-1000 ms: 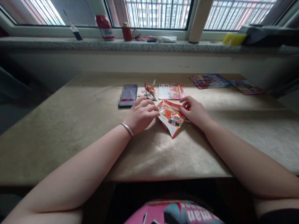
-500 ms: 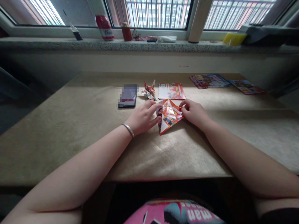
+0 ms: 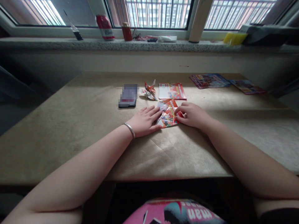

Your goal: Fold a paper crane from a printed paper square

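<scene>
A folded sheet of printed paper (image 3: 168, 116), red, orange and white with crease lines, lies between my hands on the table. My left hand (image 3: 146, 121), with a silver bangle at the wrist, is laid flat with fingers spread, its fingertips on the paper's left edge. On the right side, the curled thumb and fingers of my right hand (image 3: 190, 115) pinch the paper near its right edge. Just behind the sheet lies a stack of similar red and white leaflets (image 3: 172, 91). Left of that stack stands a folded paper crane (image 3: 149, 91).
A phone (image 3: 128, 95) rests left of the crane. Colourful leaflets (image 3: 210, 81) lie at the back right, with more (image 3: 247, 86) beside them. Along the windowsill (image 3: 144, 46) stand a red can (image 3: 105, 28), a red bottle (image 3: 126, 32) and a yellow item (image 3: 234, 39).
The paper has gone from a pointed triangular outline to a more compact, squarish one. My left hand has flattened and spread; my right hand has shifted slightly left and nearer to me.
</scene>
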A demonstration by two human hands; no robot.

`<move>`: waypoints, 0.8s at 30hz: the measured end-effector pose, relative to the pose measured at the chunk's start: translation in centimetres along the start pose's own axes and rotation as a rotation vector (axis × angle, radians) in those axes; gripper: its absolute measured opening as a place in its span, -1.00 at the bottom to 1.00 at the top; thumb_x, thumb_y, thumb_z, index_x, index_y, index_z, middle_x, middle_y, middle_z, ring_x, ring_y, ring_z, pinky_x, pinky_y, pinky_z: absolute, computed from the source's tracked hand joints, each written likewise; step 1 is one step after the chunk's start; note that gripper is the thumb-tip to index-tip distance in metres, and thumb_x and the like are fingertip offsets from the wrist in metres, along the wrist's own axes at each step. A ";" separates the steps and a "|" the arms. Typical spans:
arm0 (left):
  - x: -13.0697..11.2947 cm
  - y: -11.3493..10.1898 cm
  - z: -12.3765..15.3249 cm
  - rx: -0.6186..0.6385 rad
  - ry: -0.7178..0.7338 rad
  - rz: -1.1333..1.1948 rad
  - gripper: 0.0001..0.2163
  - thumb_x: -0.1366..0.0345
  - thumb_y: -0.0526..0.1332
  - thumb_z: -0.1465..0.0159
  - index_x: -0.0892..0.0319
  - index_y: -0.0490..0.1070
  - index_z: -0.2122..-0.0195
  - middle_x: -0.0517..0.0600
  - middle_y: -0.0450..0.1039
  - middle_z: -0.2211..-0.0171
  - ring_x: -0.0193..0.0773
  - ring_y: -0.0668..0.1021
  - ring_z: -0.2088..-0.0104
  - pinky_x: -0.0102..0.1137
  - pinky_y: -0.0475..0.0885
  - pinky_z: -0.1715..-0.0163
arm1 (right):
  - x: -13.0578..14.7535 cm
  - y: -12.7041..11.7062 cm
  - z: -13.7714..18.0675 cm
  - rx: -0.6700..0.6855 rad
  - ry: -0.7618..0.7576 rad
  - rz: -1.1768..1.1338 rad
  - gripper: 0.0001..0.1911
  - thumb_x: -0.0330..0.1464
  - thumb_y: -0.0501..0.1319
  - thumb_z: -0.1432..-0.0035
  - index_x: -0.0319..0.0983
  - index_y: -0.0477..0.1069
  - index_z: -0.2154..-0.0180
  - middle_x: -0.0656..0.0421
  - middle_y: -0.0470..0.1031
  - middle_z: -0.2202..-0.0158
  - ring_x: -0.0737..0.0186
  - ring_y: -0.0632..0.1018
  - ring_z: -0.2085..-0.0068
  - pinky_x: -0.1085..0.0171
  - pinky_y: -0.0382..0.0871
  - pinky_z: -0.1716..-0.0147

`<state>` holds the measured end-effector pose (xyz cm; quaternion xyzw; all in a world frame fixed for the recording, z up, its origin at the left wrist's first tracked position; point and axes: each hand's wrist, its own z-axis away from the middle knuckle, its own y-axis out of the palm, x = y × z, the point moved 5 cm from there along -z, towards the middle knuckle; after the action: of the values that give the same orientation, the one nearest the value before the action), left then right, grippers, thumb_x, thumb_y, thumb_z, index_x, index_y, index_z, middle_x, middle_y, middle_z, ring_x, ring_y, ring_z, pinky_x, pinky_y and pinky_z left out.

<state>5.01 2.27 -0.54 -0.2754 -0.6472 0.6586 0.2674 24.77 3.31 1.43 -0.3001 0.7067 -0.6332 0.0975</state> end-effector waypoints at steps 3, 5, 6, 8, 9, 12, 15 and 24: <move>0.1 0.0 0.0 -0.026 -0.021 0.031 -0.43 -0.01 -0.03 -0.38 0.12 0.04 -0.35 0.17 0.00 -0.36 0.03 0.13 -0.33 -0.06 0.04 -0.29 | 0.5 -0.1 0.2 -0.005 -0.141 -0.006 -0.69 -0.09 0.25 -0.10 -0.15 0.54 0.22 0.03 0.47 0.16 0.05 0.45 0.09 0.08 0.32 0.02; 0.1 -0.2 0.1 -0.060 -0.008 0.054 -0.48 0.06 0.02 -0.38 0.09 0.09 -0.33 0.18 0.12 -0.30 0.02 0.22 -0.29 -0.04 0.10 -0.26 | 0.8 -0.1 0.4 0.010 -0.214 -0.042 -0.62 -0.06 0.31 -0.04 -0.12 0.52 0.16 0.03 0.44 0.01 -0.01 0.41 -0.04 0.02 0.26 -0.08; 0.2 -0.3 0.1 -0.077 0.003 0.064 -0.49 0.10 0.04 -0.38 0.08 0.11 -0.32 0.18 0.18 -0.27 0.02 0.26 -0.26 -0.04 0.13 -0.25 | 1.0 -0.1 0.5 0.024 -0.238 -0.066 -0.59 -0.07 0.33 -0.01 -0.11 0.51 0.12 0.04 0.43 -0.03 -0.02 0.39 -0.08 0.00 0.25 -0.11; 0.4 -0.5 0.0 -0.113 0.031 0.078 -0.52 0.16 0.06 -0.37 0.06 0.13 -0.31 0.16 0.24 -0.21 -0.01 0.32 -0.20 -0.04 0.19 -0.21 | 1.3 0.0 0.5 0.047 -0.263 -0.105 -0.57 -0.14 0.34 0.00 -0.10 0.46 0.07 0.06 0.43 -0.06 -0.01 0.40 -0.08 0.00 0.26 -0.10; 0.5 -0.6 0.0 -0.133 0.048 0.081 -0.53 0.19 0.07 -0.37 0.05 0.15 -0.30 0.15 0.27 -0.20 -0.03 0.34 -0.18 -0.05 0.22 -0.20 | 1.4 0.1 0.6 0.052 -0.267 -0.114 -0.59 -0.20 0.33 -0.01 -0.11 0.45 0.06 0.06 0.43 -0.05 0.00 0.41 -0.07 0.01 0.27 -0.09; 0.6 -0.7 -0.1 -0.188 0.094 0.075 -0.57 0.24 0.09 -0.36 0.03 0.23 -0.26 0.11 0.33 -0.15 -0.08 0.39 -0.13 -0.10 0.26 -0.16 | 1.8 0.1 0.6 0.056 -0.260 -0.123 -0.65 -0.36 0.26 -0.01 -0.16 0.42 0.09 0.04 0.47 0.00 0.03 0.45 -0.02 0.07 0.32 -0.03; 0.8 -0.9 -0.2 -0.223 0.076 0.067 -0.67 0.22 0.10 -0.35 0.05 0.38 -0.12 0.07 0.41 -0.09 -0.12 0.44 -0.04 -0.17 0.31 -0.08 | 2.0 -0.1 0.6 0.059 -0.235 -0.126 -0.66 -0.41 0.22 0.00 -0.20 0.41 0.11 0.04 0.51 0.12 0.07 0.49 0.09 0.13 0.36 0.08; 0.5 -1.4 -0.3 -0.290 0.067 0.024 -0.75 0.17 0.12 -0.35 0.10 0.51 0.07 0.05 0.52 0.15 -0.15 0.48 0.15 -0.22 0.33 0.06 | 2.6 -0.4 0.8 0.094 -0.292 -0.092 -0.84 -0.37 0.13 -0.18 -0.16 0.50 0.31 0.14 0.56 0.26 0.21 0.52 0.23 0.26 0.32 0.22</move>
<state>4.83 2.89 0.85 -0.3407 -0.7230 0.5517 0.2381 23.21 1.22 2.26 -0.4162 0.6402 -0.6189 0.1838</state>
